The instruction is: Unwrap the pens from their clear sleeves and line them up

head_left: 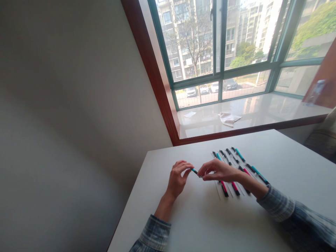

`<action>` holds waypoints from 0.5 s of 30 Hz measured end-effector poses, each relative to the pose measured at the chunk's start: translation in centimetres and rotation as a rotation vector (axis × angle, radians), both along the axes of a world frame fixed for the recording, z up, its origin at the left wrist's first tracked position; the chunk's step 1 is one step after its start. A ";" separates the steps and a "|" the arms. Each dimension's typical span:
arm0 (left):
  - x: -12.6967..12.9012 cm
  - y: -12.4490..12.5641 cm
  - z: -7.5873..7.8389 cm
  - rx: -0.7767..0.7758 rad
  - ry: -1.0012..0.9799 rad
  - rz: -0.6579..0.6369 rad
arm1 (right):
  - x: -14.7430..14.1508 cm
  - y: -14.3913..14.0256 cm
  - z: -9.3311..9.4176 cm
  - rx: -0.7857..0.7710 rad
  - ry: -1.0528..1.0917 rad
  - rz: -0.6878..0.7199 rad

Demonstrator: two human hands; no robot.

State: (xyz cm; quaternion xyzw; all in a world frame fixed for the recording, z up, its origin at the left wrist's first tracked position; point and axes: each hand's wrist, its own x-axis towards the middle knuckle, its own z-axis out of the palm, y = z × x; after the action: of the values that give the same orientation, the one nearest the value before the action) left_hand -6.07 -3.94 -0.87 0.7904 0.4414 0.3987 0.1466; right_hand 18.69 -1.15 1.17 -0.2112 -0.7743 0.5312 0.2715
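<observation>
Both my hands meet above the white table (204,217), holding one small teal-and-black pen (195,171) between them. My left hand (177,177) pinches its left end with thumb and fingertips. My right hand (219,171) grips the other end with curled fingers. Just behind and to the right of my right hand lies a row of several pens (236,168) in teal, red and black, laid side by side on the table, partly hidden by my right wrist.
A marble window ledge (262,112) with a crumpled white cloth (229,118) and a small paper (190,114) runs behind the table. A grey wall stands at the left. The table's left edge (131,206) is close to my left forearm.
</observation>
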 end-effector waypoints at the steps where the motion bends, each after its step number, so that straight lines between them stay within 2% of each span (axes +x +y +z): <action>1: 0.0 0.0 -0.1 0.000 0.003 0.000 | 0.0 -0.1 0.0 0.010 -0.005 0.006; 5: -0.4 0.2 -0.2 0.047 0.008 0.057 | -0.2 -0.3 -0.2 0.067 -0.024 -0.021; 11: -1.2 0.3 -0.2 0.196 -0.023 0.377 | -0.6 -0.3 -1.2 0.284 -0.128 -0.171; 15: -1.4 0.2 -0.4 0.237 -0.035 0.471 | -1.0 -0.6 -1.4 0.458 -0.194 -0.233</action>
State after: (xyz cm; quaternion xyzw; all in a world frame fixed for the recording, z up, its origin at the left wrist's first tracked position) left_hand -7.45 -3.71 -1.29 0.6706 0.5606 0.4844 -0.0362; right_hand 17.67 -1.79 -0.23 -0.2820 -0.8670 0.2849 0.2959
